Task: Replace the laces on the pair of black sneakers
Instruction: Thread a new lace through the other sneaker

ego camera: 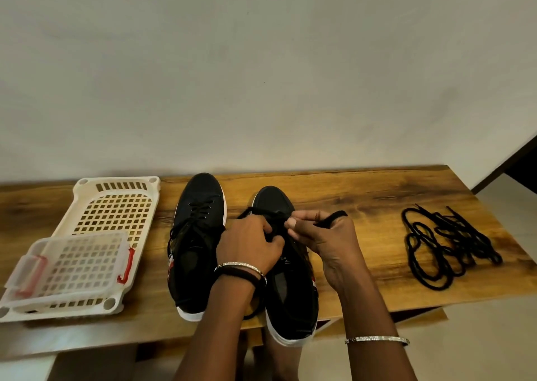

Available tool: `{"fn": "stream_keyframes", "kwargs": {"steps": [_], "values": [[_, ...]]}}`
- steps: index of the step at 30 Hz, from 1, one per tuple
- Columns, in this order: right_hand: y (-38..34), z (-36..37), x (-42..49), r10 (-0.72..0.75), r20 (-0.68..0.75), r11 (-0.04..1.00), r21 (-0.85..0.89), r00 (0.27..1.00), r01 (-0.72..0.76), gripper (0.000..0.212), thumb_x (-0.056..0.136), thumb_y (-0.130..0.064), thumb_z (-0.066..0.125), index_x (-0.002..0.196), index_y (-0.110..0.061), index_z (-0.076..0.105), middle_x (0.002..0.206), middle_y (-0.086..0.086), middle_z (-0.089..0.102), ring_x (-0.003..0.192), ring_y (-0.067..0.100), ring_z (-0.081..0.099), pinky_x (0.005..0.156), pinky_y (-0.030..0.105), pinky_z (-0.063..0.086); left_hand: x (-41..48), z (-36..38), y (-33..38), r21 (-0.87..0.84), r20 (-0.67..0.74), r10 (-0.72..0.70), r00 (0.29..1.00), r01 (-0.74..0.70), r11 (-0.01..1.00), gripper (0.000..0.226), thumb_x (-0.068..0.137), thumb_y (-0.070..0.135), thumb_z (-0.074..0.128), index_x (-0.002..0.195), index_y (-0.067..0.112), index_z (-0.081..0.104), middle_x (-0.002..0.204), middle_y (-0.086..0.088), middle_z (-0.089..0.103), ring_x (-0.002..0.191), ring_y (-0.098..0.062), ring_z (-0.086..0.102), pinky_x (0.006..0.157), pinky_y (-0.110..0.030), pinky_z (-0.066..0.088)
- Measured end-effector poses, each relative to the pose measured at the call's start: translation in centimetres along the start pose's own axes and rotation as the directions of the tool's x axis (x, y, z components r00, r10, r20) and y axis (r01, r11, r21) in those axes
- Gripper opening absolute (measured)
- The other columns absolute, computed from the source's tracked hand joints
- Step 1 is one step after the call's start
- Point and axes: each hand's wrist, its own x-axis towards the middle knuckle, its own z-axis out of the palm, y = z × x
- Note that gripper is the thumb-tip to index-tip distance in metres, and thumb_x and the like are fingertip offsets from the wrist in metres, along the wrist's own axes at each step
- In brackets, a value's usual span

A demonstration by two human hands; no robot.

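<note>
We read this as the lacing stage on the sneaker (290, 287) under our hands, though we cannot tell whether the lace (334, 215) is being drawn out or threaded in. The sneaker lies on the desk (363, 206), toe to the wall and heel hanging over the near edge. The second sneaker (197, 235) sits just beside it on the left, laced. Our left hand (250, 244) curls over the tongue, its fingers (266, 229) gripping the lace near the eyelets. Our right hand (328, 235) pinches a loop of the same lace, held out to the right. Next, we judge, that loop must run through an eyelet while the left hand steadies the shoe. The loose laces (447, 247) lie well apart on the right
</note>
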Motion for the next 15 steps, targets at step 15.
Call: {"fn": "stream_keyframes", "kwargs": {"steps": [15], "values": [[1.7, 1.4, 0.6, -0.236, 0.057, 0.757, -0.615, 0.970, 0.221, 0.022, 0.079, -0.005, 0.080, 0.090, -0.017, 0.065, 0.079, -0.004, 0.072, 0.072, -0.003, 0.067, 0.063, 0.009, 0.050, 0.8, 0.2, -2.0, -0.620, 0.235, -0.321, 0.917, 0.396, 0.677, 0.012, 0.078, 0.008, 0.080, 0.081, 0.019, 0.078, 0.087, -0.005, 0.075, 0.079, -0.020, 0.073, 0.065, -0.034, 0.062]]}}
